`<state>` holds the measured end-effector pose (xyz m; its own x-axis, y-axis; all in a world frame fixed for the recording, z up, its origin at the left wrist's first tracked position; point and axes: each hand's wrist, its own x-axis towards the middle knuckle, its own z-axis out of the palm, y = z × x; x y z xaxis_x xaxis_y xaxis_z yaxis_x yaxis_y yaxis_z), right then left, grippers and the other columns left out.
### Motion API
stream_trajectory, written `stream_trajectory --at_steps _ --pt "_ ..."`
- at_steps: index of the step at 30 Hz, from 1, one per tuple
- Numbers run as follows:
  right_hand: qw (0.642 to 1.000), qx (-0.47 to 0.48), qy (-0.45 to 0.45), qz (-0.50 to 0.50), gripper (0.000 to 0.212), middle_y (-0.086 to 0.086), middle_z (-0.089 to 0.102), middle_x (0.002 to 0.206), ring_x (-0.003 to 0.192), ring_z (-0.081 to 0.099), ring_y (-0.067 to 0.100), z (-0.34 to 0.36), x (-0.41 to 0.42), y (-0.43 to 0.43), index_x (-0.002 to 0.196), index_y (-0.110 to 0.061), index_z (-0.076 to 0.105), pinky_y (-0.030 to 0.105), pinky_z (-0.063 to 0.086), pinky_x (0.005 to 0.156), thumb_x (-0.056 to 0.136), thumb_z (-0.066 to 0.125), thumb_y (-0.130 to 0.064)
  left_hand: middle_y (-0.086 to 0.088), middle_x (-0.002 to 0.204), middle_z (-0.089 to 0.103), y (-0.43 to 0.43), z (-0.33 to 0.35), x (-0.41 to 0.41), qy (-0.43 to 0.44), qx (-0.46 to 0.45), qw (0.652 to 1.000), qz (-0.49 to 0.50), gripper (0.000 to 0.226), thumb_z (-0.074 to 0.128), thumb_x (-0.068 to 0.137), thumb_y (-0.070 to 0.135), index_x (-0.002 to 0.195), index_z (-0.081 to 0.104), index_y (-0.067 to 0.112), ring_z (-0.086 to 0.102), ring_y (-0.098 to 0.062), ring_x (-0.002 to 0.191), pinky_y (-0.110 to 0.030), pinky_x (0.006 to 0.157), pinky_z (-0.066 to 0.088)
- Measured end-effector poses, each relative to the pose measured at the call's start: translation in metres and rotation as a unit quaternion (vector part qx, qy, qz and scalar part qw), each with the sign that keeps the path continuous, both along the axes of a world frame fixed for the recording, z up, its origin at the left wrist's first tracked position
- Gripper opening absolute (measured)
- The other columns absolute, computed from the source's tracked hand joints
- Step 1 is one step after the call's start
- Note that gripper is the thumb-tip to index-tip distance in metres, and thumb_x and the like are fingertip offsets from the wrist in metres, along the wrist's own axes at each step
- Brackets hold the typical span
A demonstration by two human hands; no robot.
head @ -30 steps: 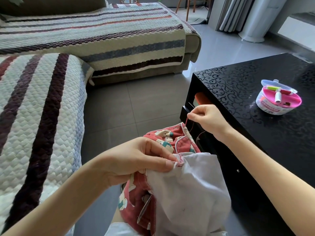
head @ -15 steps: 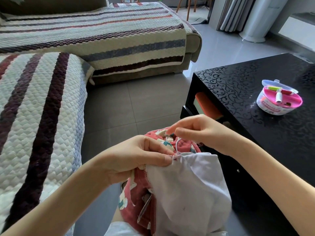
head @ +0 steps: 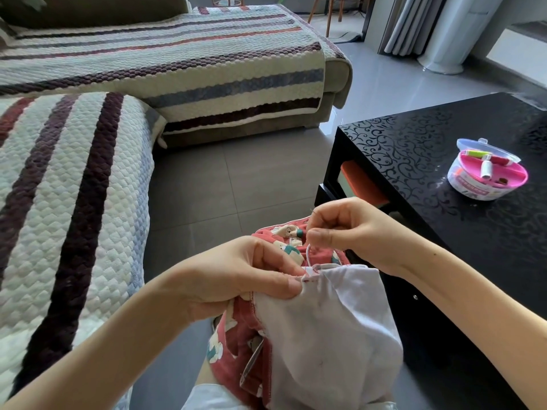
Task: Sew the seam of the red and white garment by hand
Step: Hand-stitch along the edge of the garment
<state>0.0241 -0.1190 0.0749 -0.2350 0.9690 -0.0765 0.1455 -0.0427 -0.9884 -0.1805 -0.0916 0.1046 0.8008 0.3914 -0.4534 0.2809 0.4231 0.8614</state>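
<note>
desk: where was the garment (head: 325,335)?
me: low in my view, at 6 o'clock, bunched on the lap, white side out, red print folded behind.
desk: hands?
me: the left hand (head: 236,276) pinched the seam (head: 310,275) between thumb and forefinger. the right hand (head: 361,232), just past it toward 1 o'clock, had thumb and forefinger pressed together on something fine. i took it for the needle, though i couldn't make it out.
desk: progress?
me: partway, i judged. a short run of red stitches showed at the left thumb. how much seam lay open beyond it, i couldn't tell. more stitching and a knot were left to do, by my guess.
desk: containers?
me: one round kit (head: 473,192) at 3 o'clock on the black table (head: 414,161), well apart from both hands, with its clear lid (head: 485,145) tipped back. in its pink tray lay a white spool (head: 485,169) and a green spool (head: 475,153). the rest was too small to read.
</note>
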Motion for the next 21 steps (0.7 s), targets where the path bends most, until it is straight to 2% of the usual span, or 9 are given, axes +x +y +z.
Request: stream_trajectory --at_steps 4,5,7,9,14,16,17,19,21 --pt "0.998 0.027 -0.047 -0.041 0.02 0.001 0.056 0.061 0.061 0.044 0.017 -0.002 0.0 0.001 0.064 -0.021 0.068 0.028 0.035 0.057 0.083 0.07 -0.013 -0.001 0.06 0.067 0.001 0.0 0.0 -0.003 0.005 1.0 -0.008 0.014 0.065 0.069 -0.002 0.065 0.073 0.008 0.061 -0.004 0.053 -0.012 0.052 0.048" --pt "0.996 0.032 -0.065 -0.052 0.024 -0.001 0.058 0.061 0.061 0.045 0.016 -0.002 0.0 0.001 0.065 -0.021 0.068 0.029 0.035 0.059 0.086 0.069 -0.009 0.0 0.06 0.067 0.001 0.0 0.0 -0.003 0.005 1.0 -0.008 0.014 0.065 0.069 -0.002 0.065 0.073 0.008 0.061 -0.004 0.053 -0.012 0.052 0.048" --pt "0.987 0.05 -0.123 -0.089 0.024 -0.013 0.058 0.054 0.055 0.048 0.002 -0.004 0.001 0.003 0.067 -0.018 0.065 0.017 0.038 0.058 0.088 0.066 -0.005 -0.001 0.06 0.066 0.001 0.0 0.0 -0.003 0.006 1.0 -0.008 0.013 0.065 0.068 -0.002 0.066 0.073 0.008 0.061 -0.004 0.053 -0.012 0.052 0.047" --pt "0.964 0.087 -0.208 -0.137 0.025 -0.019 0.053 0.047 0.046 0.044 -0.001 -0.008 0.004 0.005 0.067 -0.019 0.061 0.011 0.033 0.052 0.088 0.066 -0.008 0.0 0.059 0.066 0.0 0.0 0.0 -0.001 0.008 1.0 -0.003 0.012 0.066 0.067 -0.003 0.065 0.073 0.007 0.061 -0.004 0.052 -0.011 0.052 0.047" --pt "0.887 0.158 -0.367 -0.231 0.017 -0.011 0.051 0.052 0.051 0.046 0.006 -0.021 0.008 0.004 0.071 -0.019 0.062 0.026 0.033 0.056 0.088 0.068 -0.022 0.0 0.059 0.065 -0.001 -0.002 -0.001 0.011 0.023 1.0 0.012 0.011 0.065 0.07 -0.006 0.068 0.07 0.004 0.06 -0.003 0.051 -0.01 0.05 0.046" --pt "0.893 0.176 -0.344 -0.232 0.013 -0.011 0.05 0.052 0.05 0.044 0.007 -0.02 0.006 0.003 0.076 -0.021 0.064 0.025 0.033 0.057 0.087 0.068 -0.026 -0.002 0.059 0.066 0.0 -0.002 -0.001 0.011 0.018 1.0 0.013 0.009 0.068 0.066 -0.004 0.066 0.071 0.005 0.061 -0.004 0.051 -0.012 0.051 0.047" --pt "0.914 0.177 -0.293 -0.217 0.009 -0.011 0.045 0.05 0.048 0.041 0.007 -0.017 0.006 0.001 0.083 -0.021 0.065 0.022 0.032 0.056 0.087 0.068 -0.028 -0.002 0.06 0.067 0.0 -0.002 -0.001 0.01 0.014 1.0 0.013 0.01 0.071 0.067 -0.004 0.065 0.072 0.006 0.062 -0.005 0.052 -0.012 0.051 0.048" --pt "0.968 0.152 -0.145 -0.135 0.02 -0.009 0.037 0.049 0.046 0.032 0.004 -0.009 0.004 -0.007 0.1 -0.017 0.066 0.016 0.031 0.053 0.086 0.066 -0.032 -0.003 0.063 0.068 0.0 -0.003 -0.003 0.007 0.008 1.0 0.016 0.012 0.075 0.069 -0.005 0.067 0.073 0.006 0.064 -0.006 0.054 -0.014 0.052 0.049" --pt "0.995 0.092 -0.023 -0.021 0.033 0.005 0.048 0.054 0.055 0.044 0.009 -0.004 0.002 -0.017 0.107 -0.017 0.069 0.018 0.038 0.056 0.083 0.067 -0.04 -0.004 0.064 0.068 0.001 -0.003 -0.004 0.007 0.003 1.0 0.03 0.01 0.073 0.069 -0.004 0.069 0.074 0.007 0.064 -0.007 0.054 -0.014 0.051 0.05"
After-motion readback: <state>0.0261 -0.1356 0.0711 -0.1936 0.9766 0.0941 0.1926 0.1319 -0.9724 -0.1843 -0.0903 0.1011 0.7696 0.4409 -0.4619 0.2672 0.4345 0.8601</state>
